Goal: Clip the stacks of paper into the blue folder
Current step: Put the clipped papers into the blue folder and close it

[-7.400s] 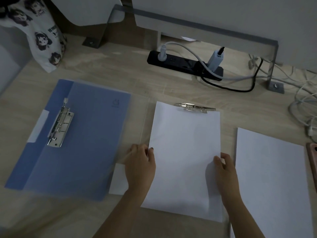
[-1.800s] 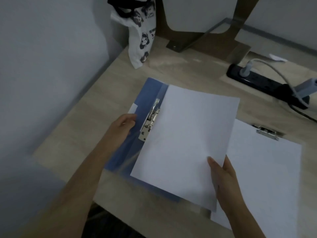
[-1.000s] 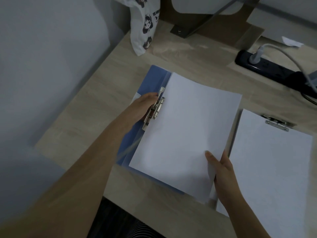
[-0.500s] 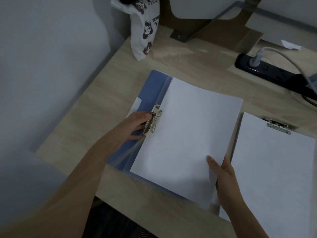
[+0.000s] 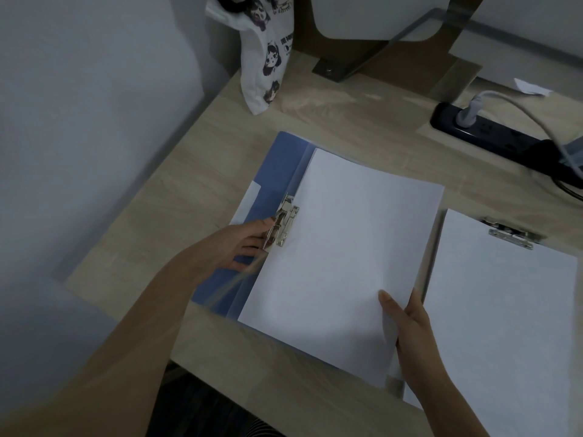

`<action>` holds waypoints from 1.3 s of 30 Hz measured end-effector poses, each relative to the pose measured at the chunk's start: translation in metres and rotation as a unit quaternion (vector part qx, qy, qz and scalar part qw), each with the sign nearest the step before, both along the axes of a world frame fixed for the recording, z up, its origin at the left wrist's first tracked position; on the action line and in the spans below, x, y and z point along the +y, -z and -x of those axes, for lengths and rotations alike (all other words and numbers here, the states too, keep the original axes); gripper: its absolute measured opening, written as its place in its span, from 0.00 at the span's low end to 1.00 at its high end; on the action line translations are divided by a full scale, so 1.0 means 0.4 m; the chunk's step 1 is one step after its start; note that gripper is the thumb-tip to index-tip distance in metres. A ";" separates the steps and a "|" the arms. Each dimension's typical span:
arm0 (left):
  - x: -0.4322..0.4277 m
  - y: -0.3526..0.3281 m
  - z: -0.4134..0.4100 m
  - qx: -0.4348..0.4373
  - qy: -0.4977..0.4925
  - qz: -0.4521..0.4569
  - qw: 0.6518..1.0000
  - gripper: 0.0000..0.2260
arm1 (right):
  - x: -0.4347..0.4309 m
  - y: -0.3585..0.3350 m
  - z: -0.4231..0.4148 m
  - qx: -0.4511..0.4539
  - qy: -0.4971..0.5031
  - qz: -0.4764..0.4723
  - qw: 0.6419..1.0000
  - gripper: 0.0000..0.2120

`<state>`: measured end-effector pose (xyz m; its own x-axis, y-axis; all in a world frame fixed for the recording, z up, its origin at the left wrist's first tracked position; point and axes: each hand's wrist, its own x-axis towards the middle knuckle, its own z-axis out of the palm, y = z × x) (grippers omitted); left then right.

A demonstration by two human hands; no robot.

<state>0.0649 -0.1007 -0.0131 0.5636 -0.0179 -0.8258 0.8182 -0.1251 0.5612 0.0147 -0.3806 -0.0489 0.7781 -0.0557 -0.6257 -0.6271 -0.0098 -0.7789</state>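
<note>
The blue folder (image 5: 277, 167) lies open on the wooden desk, most of it covered by a white stack of paper (image 5: 344, 247). The stack's left edge meets the folder's metal clip (image 5: 283, 223). My left hand (image 5: 243, 244) grips the clip's lever with thumb and fingers. My right hand (image 5: 407, 326) pinches the stack's lower right corner, thumb on top. A second stack of paper (image 5: 501, 310) lies to the right under another metal clip (image 5: 512, 236).
A white printed cloth bag (image 5: 266, 58) hangs at the desk's back left corner. A black power strip (image 5: 492, 135) with plugs and cables runs along the back right. A metal bracket (image 5: 344, 69) stands behind. The desk's front edge (image 5: 284, 402) is close to me.
My left hand went from the folder's left edge to the clip lever and stays on it. The paper stack has settled lower against the clip; my right hand keeps its corner.
</note>
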 end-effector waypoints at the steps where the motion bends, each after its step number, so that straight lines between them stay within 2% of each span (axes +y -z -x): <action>1: 0.001 0.002 0.005 -0.011 0.001 0.000 1.000 0.15 | 0.000 0.000 -0.001 -0.001 0.000 0.000 1.000 0.15; 10: -0.008 0.005 0.044 -0.102 0.024 -0.028 0.994 0.07 | -0.004 0.003 0.004 0.000 0.000 0.003 1.000 0.16; 13: -0.010 0.015 0.053 -0.125 0.023 -0.042 0.991 0.09 | -0.005 0.000 0.007 -0.003 -0.006 0.014 1.000 0.13; 19: -0.022 0.028 0.063 -0.149 -0.017 -0.010 0.989 0.03 | -0.008 -0.004 0.009 -0.001 -0.007 0.015 1.000 0.15; 26: -0.016 0.040 0.061 -0.140 -0.029 0.006 0.990 0.08 | -0.005 -0.008 0.006 0.003 -0.008 0.021 1.000 0.15; 29: -0.018 0.037 0.060 -0.135 -0.037 0.017 0.990 0.09 | 0.013 -0.020 -0.004 -0.019 -0.010 0.077 0.997 0.18; 32: -0.028 0.030 0.067 -0.146 -0.050 -0.002 0.988 0.04 | 0.044 -0.026 -0.018 -0.044 -0.039 0.237 0.970 0.33; 34: -0.036 0.014 0.078 -0.169 -0.060 -0.028 0.983 0.04 | 0.049 -0.022 -0.022 -0.070 -0.095 0.352 0.929 0.40; 36: -0.051 -0.020 0.091 -0.204 -0.071 -0.046 0.975 0.04 | 0.034 -0.018 -0.020 -0.111 -0.188 0.422 0.880 0.36; 37: -0.060 -0.039 0.097 -0.219 -0.070 -0.053 0.972 0.05 | 0.028 -0.016 -0.020 -0.121 -0.238 0.428 0.863 0.33; 39: -0.090 -0.088 0.104 -0.248 -0.070 -0.051 0.965 0.05 | 0.012 -0.020 -0.020 -0.125 -0.306 0.393 0.858 0.31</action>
<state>0.0232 -0.1365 0.0221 0.8809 0.1542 -0.4474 0.4651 -0.1072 0.8787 0.0225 -0.3759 -0.0409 0.9165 0.0822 -0.3916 -0.1318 -0.8621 -0.4893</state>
